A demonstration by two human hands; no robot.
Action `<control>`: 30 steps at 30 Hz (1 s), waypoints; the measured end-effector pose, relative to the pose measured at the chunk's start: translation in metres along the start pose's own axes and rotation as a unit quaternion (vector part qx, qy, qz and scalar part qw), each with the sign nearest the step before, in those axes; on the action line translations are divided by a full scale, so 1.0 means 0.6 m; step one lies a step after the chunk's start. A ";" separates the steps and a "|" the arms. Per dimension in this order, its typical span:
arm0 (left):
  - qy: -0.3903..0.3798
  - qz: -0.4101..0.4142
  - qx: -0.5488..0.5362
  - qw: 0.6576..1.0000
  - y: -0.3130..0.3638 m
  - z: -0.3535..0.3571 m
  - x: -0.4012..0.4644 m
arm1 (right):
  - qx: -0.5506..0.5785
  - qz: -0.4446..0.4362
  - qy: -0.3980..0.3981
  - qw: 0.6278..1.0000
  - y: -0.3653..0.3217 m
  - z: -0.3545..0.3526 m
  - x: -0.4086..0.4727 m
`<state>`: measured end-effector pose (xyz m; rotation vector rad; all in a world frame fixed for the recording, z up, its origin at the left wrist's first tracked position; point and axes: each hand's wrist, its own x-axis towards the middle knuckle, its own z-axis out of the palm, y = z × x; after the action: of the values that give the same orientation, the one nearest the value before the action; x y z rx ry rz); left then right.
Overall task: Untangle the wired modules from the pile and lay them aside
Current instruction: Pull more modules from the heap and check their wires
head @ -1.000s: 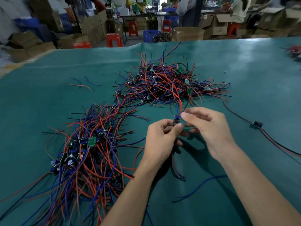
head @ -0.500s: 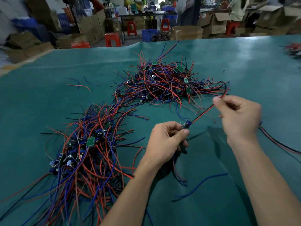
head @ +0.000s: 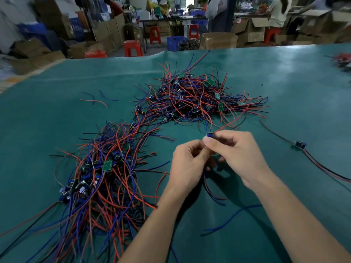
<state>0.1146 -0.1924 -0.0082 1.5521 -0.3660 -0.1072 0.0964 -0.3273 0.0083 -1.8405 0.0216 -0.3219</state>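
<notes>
Both hands meet at table centre: the left hand (head: 187, 164) and right hand (head: 235, 154) pinch one small blue wired module (head: 209, 134), its red lead trailing into the tangled red-and-blue wire pile (head: 197, 99) at twelve o'clock. Next, I'd judge, draw that lead free and lay it aside.

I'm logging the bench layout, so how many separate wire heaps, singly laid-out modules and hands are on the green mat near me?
Tangled wire heaps: 2, the far pile and the near pile
Modules laid aside alone: 1, the single module at right
Hands: 2, left hand and right hand, both pinching the held module
Total: 5
</notes>
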 end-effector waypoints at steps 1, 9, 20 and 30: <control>-0.006 -0.005 0.002 1.000 0.000 0.001 0.000 | 0.003 -0.017 0.024 1.000 0.000 -0.003 0.001; 0.004 -0.004 0.076 0.997 -0.008 0.001 0.001 | 0.128 -0.155 0.201 0.959 -0.145 -0.040 0.022; 0.042 0.019 0.114 0.992 -0.001 -0.004 0.000 | -0.381 -0.074 -0.226 0.894 -0.206 0.181 0.122; 0.037 0.000 0.132 0.991 -0.005 -0.001 0.006 | -0.521 -0.037 -0.054 0.851 -0.033 0.106 0.198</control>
<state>0.1184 -0.1929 -0.0105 1.8121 -0.3298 -0.0003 0.2220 -0.2829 0.0358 -2.9501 0.0549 -0.2745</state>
